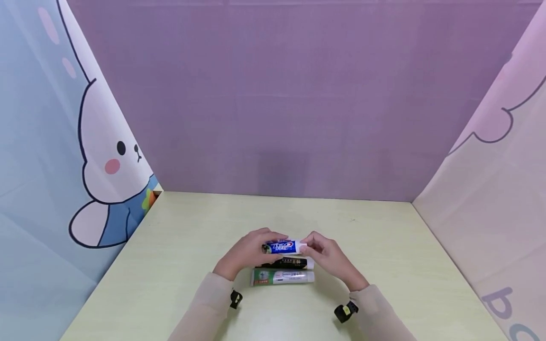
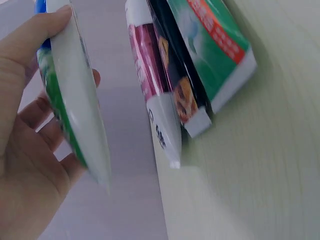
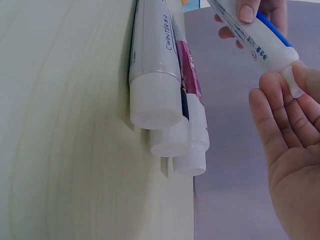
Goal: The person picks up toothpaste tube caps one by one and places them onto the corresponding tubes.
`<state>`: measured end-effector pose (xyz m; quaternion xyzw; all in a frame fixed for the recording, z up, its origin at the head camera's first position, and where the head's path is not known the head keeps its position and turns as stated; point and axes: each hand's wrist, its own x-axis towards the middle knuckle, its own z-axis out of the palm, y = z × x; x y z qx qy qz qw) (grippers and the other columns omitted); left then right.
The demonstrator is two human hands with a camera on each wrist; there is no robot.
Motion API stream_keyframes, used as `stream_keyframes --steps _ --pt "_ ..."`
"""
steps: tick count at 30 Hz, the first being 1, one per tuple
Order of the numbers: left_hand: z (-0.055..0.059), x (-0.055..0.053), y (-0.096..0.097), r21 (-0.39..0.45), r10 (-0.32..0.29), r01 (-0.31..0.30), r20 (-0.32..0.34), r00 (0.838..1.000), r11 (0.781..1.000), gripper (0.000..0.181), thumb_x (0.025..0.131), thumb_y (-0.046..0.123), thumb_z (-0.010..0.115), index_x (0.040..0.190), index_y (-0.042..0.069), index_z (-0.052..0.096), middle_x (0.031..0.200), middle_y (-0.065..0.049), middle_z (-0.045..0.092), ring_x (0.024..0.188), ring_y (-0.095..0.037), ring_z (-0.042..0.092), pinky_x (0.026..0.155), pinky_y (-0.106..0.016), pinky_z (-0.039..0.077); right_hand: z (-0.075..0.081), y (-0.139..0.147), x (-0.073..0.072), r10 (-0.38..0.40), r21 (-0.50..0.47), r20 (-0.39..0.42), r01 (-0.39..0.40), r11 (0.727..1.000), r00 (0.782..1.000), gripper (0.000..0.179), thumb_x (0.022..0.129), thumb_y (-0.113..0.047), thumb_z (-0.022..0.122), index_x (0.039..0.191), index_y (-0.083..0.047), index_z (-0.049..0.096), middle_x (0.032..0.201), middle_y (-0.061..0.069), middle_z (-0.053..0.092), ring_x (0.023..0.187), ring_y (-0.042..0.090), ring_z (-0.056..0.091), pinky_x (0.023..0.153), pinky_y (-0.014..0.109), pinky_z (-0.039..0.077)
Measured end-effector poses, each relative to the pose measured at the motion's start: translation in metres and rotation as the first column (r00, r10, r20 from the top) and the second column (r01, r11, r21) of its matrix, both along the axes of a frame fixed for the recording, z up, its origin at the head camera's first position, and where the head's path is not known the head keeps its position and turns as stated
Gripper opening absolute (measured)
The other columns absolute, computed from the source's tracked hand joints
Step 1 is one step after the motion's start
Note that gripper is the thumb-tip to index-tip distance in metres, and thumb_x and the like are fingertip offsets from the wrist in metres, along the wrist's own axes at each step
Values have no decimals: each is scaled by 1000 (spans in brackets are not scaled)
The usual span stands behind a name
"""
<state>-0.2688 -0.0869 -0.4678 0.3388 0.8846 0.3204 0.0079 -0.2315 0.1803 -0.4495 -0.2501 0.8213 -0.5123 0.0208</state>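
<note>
A blue and white toothpaste tube (image 1: 282,246) with a Crest label is held up above the table between both hands. My left hand (image 1: 249,248) grips its body, thumb on one side and fingers on the other; the tube's white back (image 2: 80,85) faces the left wrist camera. At the other end my right hand (image 1: 328,255) pinches the white cap (image 3: 294,82) between thumb and forefinger. Just below lie a black toothpaste tube (image 1: 292,263) and a green and white toothpaste tube (image 1: 283,277), side by side. Alongside them is a pink and white toothpaste tube (image 2: 147,65), hidden in the head view.
The pale wooden table (image 1: 192,227) runs back to a purple cloth wall (image 1: 277,118). A blue cloth with a cartoon rabbit (image 1: 113,151) hangs at the left, and a pale printed cloth (image 1: 490,213) at the right. The three lying tubes have their caps toward the right.
</note>
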Motion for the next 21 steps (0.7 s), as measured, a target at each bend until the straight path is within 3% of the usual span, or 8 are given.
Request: stream_keyframes --steps 4,10,14,21 --pt "-4 -1 -13 -12 58 -58 -2 998 998 55 88 40 78 139 29 61 119 9 61 103 -8 57 93 -36 51 -17 11 -10 -57 -15 -1 57 998 998 10 101 -9 61 109 -5 64 99 9 70 88 31 67 76 38 57" --pt "-8 -4 -35 40 125 -125 12 992 991 58 85 30 82 139 25 60 127 4 57 113 -14 54 99 -40 48 -19 26 -14 -111 -57 13 112 992 994 11 100 -17 63 108 -9 64 101 7 70 92 21 69 86 42 56" --pt "-6 -4 -43 97 103 -103 4 995 990 61 83 27 84 139 20 60 125 2 59 110 -16 56 96 -43 50 -18 32 -14 -102 -72 28 103 992 994 15 101 -22 63 109 -10 64 102 10 69 93 21 69 88 46 55" --pt "-4 -5 -45 132 84 -77 -46 995 988 57 83 24 84 136 14 63 124 2 61 107 -17 58 93 -42 52 -22 35 -16 -85 -97 42 88 991 996 16 101 -19 62 112 -7 63 103 11 68 95 22 69 87 33 56"
